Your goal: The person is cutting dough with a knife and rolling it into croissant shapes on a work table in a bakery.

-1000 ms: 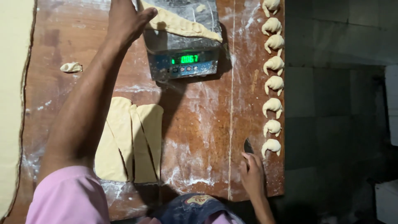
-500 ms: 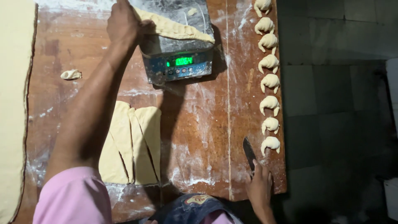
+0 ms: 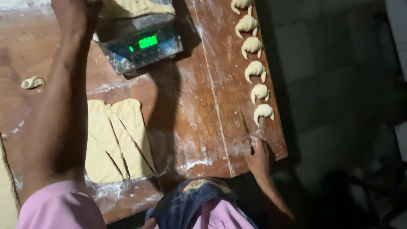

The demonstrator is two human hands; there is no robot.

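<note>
Left hand [image 3: 73, 17] at upper left, grasping pale flat dough piece [image 3: 135, 7] atop flour-dusted digital scale [image 3: 140, 44]; right hand [image 3: 256, 156] at lower centre-right, clenched around thin dark knife [image 3: 246, 132].

I see pale cream dough triangles [image 3: 116, 140] beside the scale [image 3: 140, 46] — green glowing digits — on a flour-streaked reddish-brown table [image 3: 203, 106].

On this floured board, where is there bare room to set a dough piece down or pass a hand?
Free: the strip between the cut dough and the knife, below the scale; also the patch between the small scrap and the left arm. Crowded: the right edge, lined with shaped rolls, and the top, where the left hand meets the scale.
</note>
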